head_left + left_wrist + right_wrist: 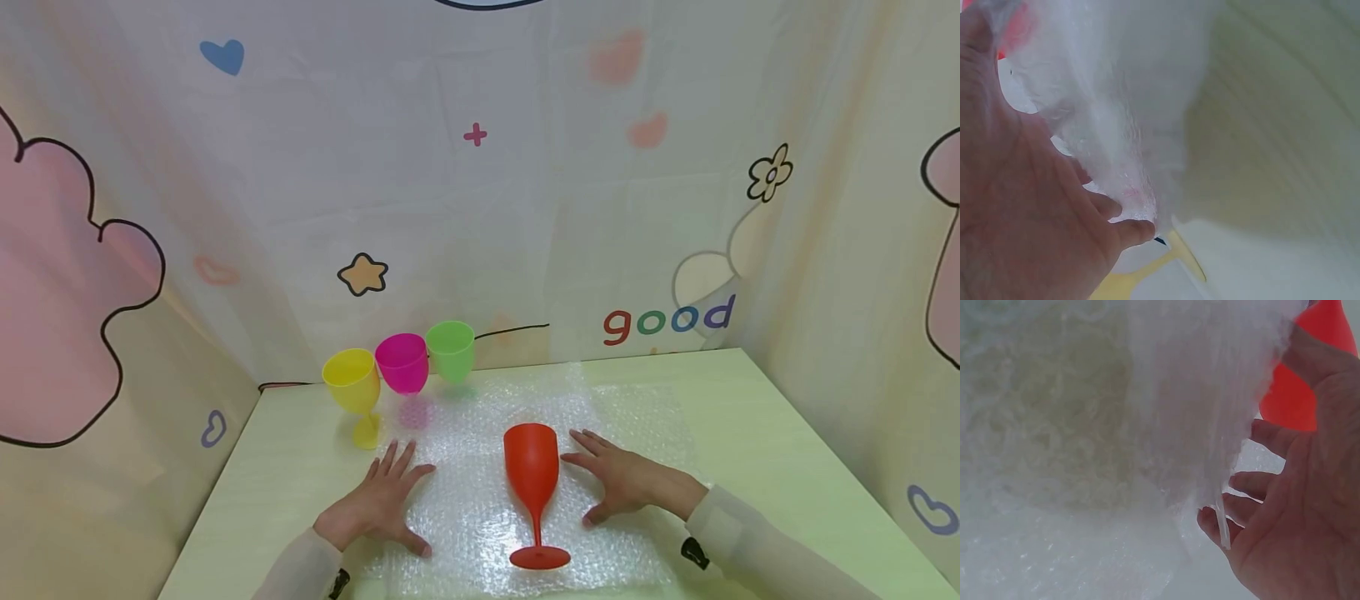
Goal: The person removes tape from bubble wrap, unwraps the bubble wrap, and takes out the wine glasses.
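A red goblet point(532, 462) seems to lie on its side on a bubble wrap sheet point(457, 517), its foot toward me. To its left is my left hand point(381, 507), palm down over the sheet's left part, fingers spread. In the left wrist view the film point(1104, 125) runs right beside that hand's fingers. My right hand point(626, 477) is just right of the goblet's bowl, fingers extended and apart from it. The right wrist view shows film point(1191, 425) along those fingers, with part of the goblet point(1291, 394) behind. Neither hand grips anything.
A yellow goblet point(352, 383), a magenta goblet point(402, 363) and a green goblet point(452, 352) stand at the back left of the pale table point(247, 492). Behind them hangs a printed curtain point(420, 167), which also closes off both sides.
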The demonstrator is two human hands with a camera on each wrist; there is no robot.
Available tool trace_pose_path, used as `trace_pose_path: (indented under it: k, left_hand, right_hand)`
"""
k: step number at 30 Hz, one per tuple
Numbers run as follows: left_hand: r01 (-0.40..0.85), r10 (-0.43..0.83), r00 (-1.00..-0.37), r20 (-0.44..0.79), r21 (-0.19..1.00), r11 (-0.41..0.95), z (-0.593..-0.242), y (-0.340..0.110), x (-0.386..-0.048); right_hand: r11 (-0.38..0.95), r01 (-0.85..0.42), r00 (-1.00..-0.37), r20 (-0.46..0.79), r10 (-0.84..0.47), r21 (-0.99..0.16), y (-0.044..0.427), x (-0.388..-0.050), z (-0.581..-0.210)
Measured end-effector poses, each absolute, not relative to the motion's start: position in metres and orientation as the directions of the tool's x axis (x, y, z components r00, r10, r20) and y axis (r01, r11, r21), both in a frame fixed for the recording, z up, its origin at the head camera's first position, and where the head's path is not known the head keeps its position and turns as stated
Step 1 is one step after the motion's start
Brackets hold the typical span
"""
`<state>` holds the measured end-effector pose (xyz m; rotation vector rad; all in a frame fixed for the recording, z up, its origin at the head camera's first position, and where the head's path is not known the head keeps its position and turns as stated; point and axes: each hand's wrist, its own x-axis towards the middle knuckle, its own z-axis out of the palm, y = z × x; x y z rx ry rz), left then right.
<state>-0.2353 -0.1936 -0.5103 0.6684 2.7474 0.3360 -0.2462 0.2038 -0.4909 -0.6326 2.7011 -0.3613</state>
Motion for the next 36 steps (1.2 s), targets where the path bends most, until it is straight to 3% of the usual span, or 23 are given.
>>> trace_pose_path:
  k: [7, 15, 28, 36]
  left_hand:
    - [0.372, 0.472, -0.848, -0.24, 0.366, 0.853, -0.514, -0.194, -0.235]
    - [0.368, 0.461, -0.851, -0.251, 0.34, 0.865, -0.516, -0.193, -0.234]
    - [0.364, 0.455, -0.848, -0.27, 0.326, 0.872, -0.512, -0.192, -0.234]
    - [0.417, 0.45, -0.872, -0.195, 0.187, 0.889, -0.495, -0.191, -0.231]
  right_hand:
    - [0.877, -0.369, -0.842, -0.29, -0.456, -0.307, 0.204, -0.25, -0.489]
    - [0.882, -0.393, -0.834, -0.303, -0.461, -0.259, 0.205, -0.251, -0.488]
    - [0.891, -0.356, -0.844, -0.313, -0.436, -0.283, 0.206, -0.251, -0.493]
    - [0.894, -0.341, -0.844, -0.324, -0.427, -0.29, 0.206, -0.251, -0.494]
